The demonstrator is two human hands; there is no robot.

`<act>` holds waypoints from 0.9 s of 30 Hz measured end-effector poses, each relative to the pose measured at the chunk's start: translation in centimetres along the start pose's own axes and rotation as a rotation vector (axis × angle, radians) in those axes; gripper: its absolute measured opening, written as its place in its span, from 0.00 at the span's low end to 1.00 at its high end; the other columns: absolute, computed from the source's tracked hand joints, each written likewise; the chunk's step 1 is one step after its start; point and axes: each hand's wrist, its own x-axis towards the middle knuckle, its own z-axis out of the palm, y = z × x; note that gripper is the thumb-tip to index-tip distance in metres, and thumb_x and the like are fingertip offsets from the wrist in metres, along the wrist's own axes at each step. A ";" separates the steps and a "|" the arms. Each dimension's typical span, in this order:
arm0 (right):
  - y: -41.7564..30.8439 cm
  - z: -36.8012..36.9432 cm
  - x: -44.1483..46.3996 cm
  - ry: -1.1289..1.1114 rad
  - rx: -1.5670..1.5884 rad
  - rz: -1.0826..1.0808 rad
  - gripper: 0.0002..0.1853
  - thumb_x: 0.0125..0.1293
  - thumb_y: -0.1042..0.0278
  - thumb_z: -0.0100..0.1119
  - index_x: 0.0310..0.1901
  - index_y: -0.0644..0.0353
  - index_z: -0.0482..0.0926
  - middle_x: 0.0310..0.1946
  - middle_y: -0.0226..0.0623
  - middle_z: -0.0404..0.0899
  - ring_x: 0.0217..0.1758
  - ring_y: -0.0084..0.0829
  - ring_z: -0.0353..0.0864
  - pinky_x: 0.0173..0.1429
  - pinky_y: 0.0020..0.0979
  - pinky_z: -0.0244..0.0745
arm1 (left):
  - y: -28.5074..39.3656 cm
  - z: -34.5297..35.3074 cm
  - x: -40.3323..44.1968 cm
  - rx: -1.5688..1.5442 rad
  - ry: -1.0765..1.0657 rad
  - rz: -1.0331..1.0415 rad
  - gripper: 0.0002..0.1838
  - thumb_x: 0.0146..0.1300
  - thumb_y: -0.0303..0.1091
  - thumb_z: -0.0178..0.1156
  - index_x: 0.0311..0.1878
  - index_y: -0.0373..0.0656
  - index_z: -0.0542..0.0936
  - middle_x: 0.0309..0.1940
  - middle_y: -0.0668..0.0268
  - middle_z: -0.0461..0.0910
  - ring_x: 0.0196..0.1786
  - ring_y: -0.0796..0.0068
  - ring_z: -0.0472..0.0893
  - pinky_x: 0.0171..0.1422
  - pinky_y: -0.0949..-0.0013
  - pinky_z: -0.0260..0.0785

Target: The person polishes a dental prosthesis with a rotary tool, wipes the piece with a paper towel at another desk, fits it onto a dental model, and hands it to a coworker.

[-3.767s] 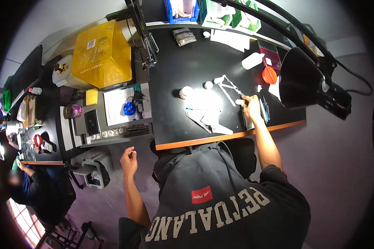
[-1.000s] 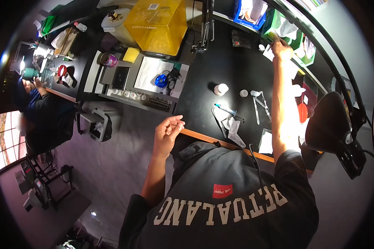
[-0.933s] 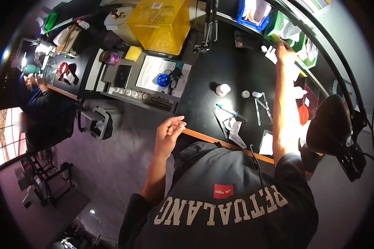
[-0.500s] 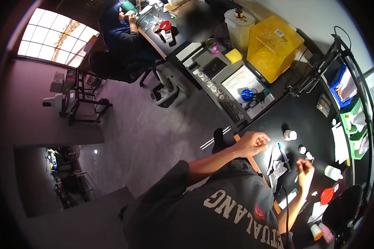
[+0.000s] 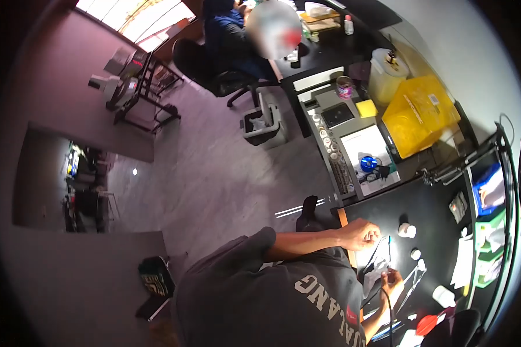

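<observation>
My left hand [image 5: 360, 234] is over the desk's orange front edge [image 5: 344, 222], fingers curled, nothing visible in them. Further down the desk, my right hand [image 5: 391, 284] has its fingers pressed together beside a crumpled whitish wrapper [image 5: 376, 272]; what they hold, if anything, is too small to make out. A blue-tipped syringe [image 5: 389, 242] lies between my hands, partly hidden. Beyond it stand a white bottle [image 5: 407, 230] and a small white pot [image 5: 415, 254]. A thin metal jointed tool [image 5: 412, 284] lies right of my right hand.
A white bottle [image 5: 444, 296], red round item [image 5: 426, 324] and black lamp [image 5: 460, 328] are at lower right. Green bins [image 5: 491, 237] line the shelf. A yellow cover [image 5: 419, 118] stands on the side desk. A bin [image 5: 263, 124] and another person [image 5: 228, 34] are beyond.
My right hand has come back from the green bins to the wrapper beside the syringe. My left hand has moved over the desk edge, fingers now more curled. The view has turned left.
</observation>
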 end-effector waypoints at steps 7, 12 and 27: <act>0.4 1.1 -0.1 -0.013 -0.025 -0.011 0.20 0.49 0.73 0.78 0.46 0.66 0.86 0.39 0.49 0.85 0.43 0.45 0.85 0.51 0.42 0.79 | -0.5 0.2 -1.1 0.004 0.070 0.006 0.13 0.64 0.27 0.66 0.48 0.30 0.81 0.39 0.54 0.86 0.41 0.63 0.87 0.48 0.63 0.81; 2.2 2.2 -0.1 0.004 -0.078 0.013 0.19 0.47 0.74 0.79 0.42 0.66 0.85 0.38 0.50 0.85 0.42 0.47 0.84 0.52 0.43 0.78 | -1.4 0.3 -1.6 0.050 0.071 -0.029 0.13 0.65 0.29 0.66 0.49 0.31 0.81 0.38 0.55 0.86 0.40 0.64 0.87 0.47 0.64 0.80; 0.6 3.0 -0.4 -0.014 -0.071 0.293 0.20 0.47 0.76 0.78 0.42 0.71 0.83 0.40 0.58 0.85 0.44 0.53 0.87 0.55 0.41 0.80 | -6.9 2.4 0.5 0.384 -0.086 -0.336 0.12 0.62 0.39 0.69 0.45 0.46 0.86 0.38 0.62 0.90 0.44 0.60 0.90 0.50 0.57 0.82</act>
